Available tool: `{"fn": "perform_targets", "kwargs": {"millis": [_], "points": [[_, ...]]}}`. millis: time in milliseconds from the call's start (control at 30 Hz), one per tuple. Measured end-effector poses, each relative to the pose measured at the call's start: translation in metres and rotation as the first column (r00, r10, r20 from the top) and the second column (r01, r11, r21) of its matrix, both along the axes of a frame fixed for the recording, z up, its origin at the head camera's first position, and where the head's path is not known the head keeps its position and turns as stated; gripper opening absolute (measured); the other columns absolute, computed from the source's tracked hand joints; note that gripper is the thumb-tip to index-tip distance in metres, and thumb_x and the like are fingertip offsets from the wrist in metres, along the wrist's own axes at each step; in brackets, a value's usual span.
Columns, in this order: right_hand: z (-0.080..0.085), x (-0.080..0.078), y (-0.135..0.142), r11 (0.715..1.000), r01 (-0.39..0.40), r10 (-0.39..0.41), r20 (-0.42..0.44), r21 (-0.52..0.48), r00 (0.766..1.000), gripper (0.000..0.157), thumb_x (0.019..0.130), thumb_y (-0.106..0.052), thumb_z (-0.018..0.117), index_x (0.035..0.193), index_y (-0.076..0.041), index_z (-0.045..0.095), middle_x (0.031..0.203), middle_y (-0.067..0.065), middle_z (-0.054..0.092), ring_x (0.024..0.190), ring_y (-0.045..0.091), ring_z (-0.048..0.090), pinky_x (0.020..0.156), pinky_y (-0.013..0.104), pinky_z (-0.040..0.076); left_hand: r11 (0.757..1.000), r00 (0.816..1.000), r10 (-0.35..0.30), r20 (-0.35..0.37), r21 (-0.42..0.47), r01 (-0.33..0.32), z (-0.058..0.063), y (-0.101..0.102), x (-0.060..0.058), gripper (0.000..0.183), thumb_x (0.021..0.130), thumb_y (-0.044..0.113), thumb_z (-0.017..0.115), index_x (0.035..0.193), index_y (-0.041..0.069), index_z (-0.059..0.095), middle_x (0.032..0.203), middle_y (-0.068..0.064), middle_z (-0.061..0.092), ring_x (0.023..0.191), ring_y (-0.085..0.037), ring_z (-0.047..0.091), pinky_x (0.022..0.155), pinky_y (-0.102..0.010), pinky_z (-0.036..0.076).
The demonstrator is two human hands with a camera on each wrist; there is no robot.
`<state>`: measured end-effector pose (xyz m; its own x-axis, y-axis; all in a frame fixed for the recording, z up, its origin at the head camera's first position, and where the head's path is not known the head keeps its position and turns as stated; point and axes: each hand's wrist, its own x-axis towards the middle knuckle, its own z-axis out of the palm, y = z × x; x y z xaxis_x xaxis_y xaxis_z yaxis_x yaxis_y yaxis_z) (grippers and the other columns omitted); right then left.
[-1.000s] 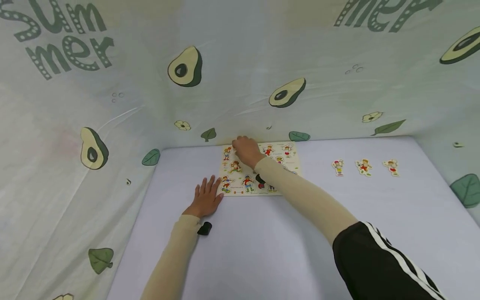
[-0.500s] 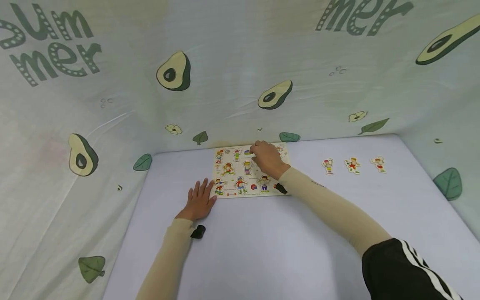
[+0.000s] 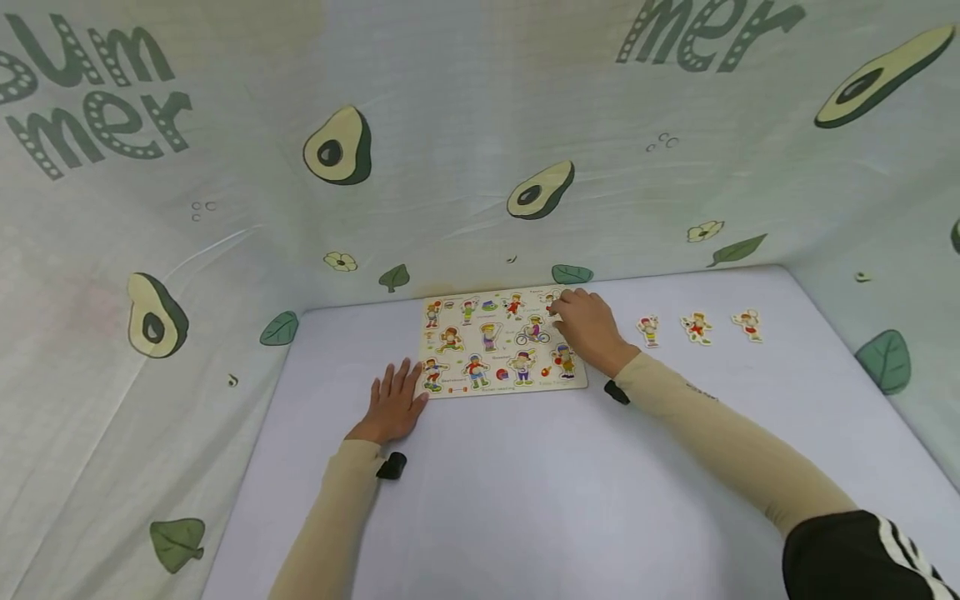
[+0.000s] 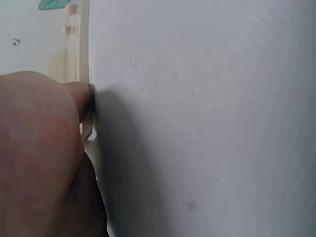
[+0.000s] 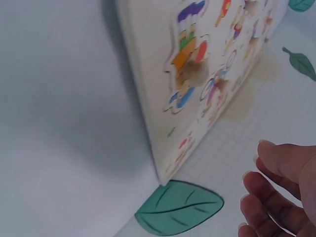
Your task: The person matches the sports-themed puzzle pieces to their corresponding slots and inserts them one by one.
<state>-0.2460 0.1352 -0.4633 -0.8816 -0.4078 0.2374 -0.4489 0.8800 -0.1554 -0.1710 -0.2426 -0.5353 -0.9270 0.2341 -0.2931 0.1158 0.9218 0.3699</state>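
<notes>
A wooden picture puzzle board (image 3: pixel 498 387) with small sports figures lies at the far side of the table. My left hand (image 3: pixel 392 404) rests flat with spread fingers at its lower left corner; in the left wrist view the thumb (image 4: pixel 79 96) touches the board's edge. My right hand (image 3: pixel 588 325) is over the board's right edge, fingertips by the figure in the upper right corner (image 3: pixel 552 302). In the right wrist view its fingers are loosely bent, with nothing visible between thumb and fingers. A cyclist figure (image 3: pixel 533 330) and a figure with a ball (image 3: pixel 563 361) sit in the board.
Three loose figure pieces lie in a row right of the board: a left one (image 3: pixel 648 331), a middle one (image 3: pixel 697 327) and a right one (image 3: pixel 747 325). A white cloth (image 3: pixel 510 492) covers the table. An avocado-print curtain (image 3: pixel 435 167) hangs behind and at the sides.
My right hand has moved rightward across the board, from its upper left part to its right edge, uncovering the figures between. The left hand stays at the corner. The head view has shifted slightly.
</notes>
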Motion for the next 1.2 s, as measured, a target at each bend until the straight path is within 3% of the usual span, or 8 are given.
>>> {"fn": "perform_targets", "kwargs": {"millis": [500, 800, 1200], "points": [[-0.021, 0.019, 0.072, 0.994, 0.111, -0.111, -0.007, -0.016, 0.994, 0.021, 0.092, -0.004, 0.081, 0.113, 0.0, 0.075, 0.109, 0.016, 0.072, 0.103, 0.037, 0.066, 0.086, 0.049, 0.054, 1.0, 1.0, 0.005, 0.007, -0.002, -0.005, 0.002, -0.001, 0.001, 0.069, 0.114, 0.035, 0.038, 0.169, 0.003, 0.012, 0.176, -0.024, 0.0, 0.161, -0.049, -0.008, 0.126, -0.069, -0.004], [-0.024, 0.025, 0.108, 0.989, 0.144, -0.145, -0.017, -0.024, 0.989, 0.022, 0.091, -0.001, 0.08, 0.112, 0.003, 0.074, 0.109, 0.021, 0.071, 0.102, 0.043, 0.065, 0.085, 0.056, 0.053, 1.0, 1.0, 0.013, 0.008, 0.008, -0.013, 0.002, 0.0, 0.002, 0.069, 0.114, 0.036, 0.038, 0.17, 0.005, 0.012, 0.177, -0.022, 0.0, 0.161, -0.048, -0.008, 0.126, -0.069, -0.005], [-0.025, 0.026, 0.133, 0.982, 0.189, -0.187, 0.065, -0.017, 0.98, 0.027, 0.09, -0.001, 0.079, 0.115, 0.007, 0.073, 0.107, 0.026, 0.07, 0.101, 0.049, 0.065, 0.08, 0.063, 0.053, 1.0, 1.0, 0.014, 0.013, 0.014, -0.014, 0.003, 0.003, 0.002, 0.068, 0.114, 0.036, 0.038, 0.17, 0.004, 0.013, 0.177, -0.023, 0.0, 0.161, -0.048, -0.008, 0.126, -0.069, -0.005]]}}
